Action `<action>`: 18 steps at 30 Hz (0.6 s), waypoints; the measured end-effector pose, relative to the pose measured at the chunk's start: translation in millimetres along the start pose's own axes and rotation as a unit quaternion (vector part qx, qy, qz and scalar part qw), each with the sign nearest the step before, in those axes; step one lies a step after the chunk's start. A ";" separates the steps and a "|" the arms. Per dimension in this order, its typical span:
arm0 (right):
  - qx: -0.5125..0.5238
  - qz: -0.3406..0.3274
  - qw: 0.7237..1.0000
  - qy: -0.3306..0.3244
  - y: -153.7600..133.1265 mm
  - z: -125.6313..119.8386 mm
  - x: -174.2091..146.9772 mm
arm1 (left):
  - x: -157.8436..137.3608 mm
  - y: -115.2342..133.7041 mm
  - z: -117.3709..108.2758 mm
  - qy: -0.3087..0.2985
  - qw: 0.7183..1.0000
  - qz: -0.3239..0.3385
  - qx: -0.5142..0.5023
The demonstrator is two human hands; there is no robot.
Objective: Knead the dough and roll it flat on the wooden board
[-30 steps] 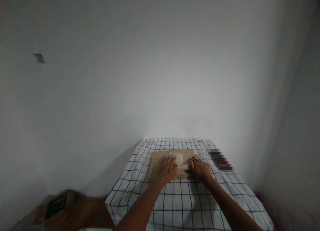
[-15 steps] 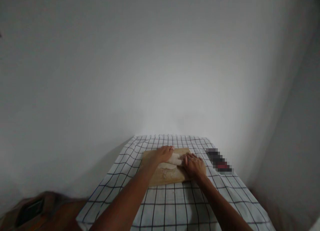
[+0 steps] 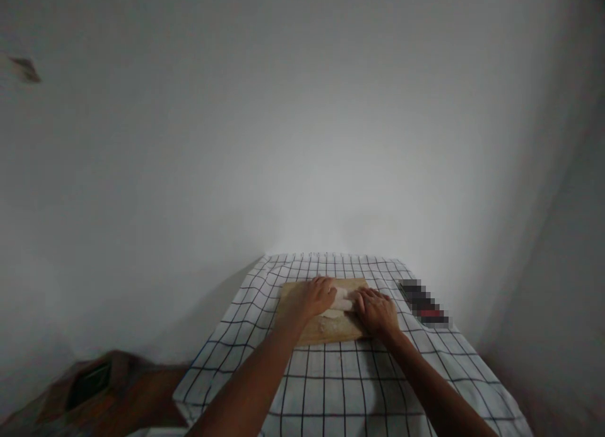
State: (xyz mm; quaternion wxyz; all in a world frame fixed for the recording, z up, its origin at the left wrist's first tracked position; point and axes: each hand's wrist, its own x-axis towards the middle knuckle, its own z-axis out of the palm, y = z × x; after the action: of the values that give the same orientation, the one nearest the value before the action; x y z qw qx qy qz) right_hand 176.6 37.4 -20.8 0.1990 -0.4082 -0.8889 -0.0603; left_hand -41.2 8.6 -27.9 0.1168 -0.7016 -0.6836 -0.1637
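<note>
A pale rolling pin (image 3: 343, 299) lies across the wooden board (image 3: 338, 335), on top of a flat, whitish sheet of dough (image 3: 332, 313). Over its left end is my left hand (image 3: 321, 295), fingers curved down and pressed close together. My right hand (image 3: 378, 309) closes round the other end, knuckles up. Both hands hide the pin's ends, and only its middle shows between them. Some flour (image 3: 326, 327) dusts the near part of the board.
A white cloth with a dark grid (image 3: 326, 386) covers the table. To the right of the board lies a dark, pixelated item (image 3: 423, 303) with a red patch. A plain wall (image 3: 331, 140) rises behind the table. Brownish furniture (image 3: 89, 386) stands low at the left.
The whole view has shifted, so table, board and hands appear slightly further right. Both hands stay at the pin's ends. A small brownish thing on the left wall has come further into view.
</note>
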 end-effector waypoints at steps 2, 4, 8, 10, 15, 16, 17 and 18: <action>0.000 -0.011 1.000 0.021 3.4 1.0 -7.9 | -14.9 4.2 -0.2 0.029 0.999 -0.009 0.025; -0.009 -0.011 0.999 0.036 6.6 1.7 -13.7 | -27.2 6.1 -3.0 0.043 0.999 0.006 0.032; -0.005 -0.016 0.999 0.037 2.1 -2.6 -9.7 | -43.2 -2.5 -13.7 0.024 0.999 0.023 0.018; 0.004 -0.015 1.000 0.019 -5.8 -7.8 -3.1 | -50.9 -10.5 -18.1 0.011 1.000 -0.002 0.020; 0.001 -0.014 1.000 -0.020 -14.5 -19.6 -5.7 | -71.4 -19.1 -21.8 -0.019 0.998 0.019 0.061; 0.004 -0.007 1.000 -0.028 -12.6 -21.3 -9.5 | -73.0 -18.0 -22.8 -0.021 0.998 0.018 0.059; 0.008 0.005 0.999 -0.038 -10.3 -23.0 -13.0 | -73.0 -16.8 -24.3 -0.021 0.998 0.007 0.051; 0.014 0.018 0.999 -0.048 -8.3 -24.8 -15.3 | -71.3 -15.8 -26.6 -0.021 0.999 -0.010 0.040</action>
State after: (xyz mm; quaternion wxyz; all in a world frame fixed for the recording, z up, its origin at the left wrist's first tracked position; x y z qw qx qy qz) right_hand 187.0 14.5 -3.9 0.1630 -0.4240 -0.8905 -0.0245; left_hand -59.6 -66.7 -32.1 0.1290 -0.6930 -0.6986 -0.1227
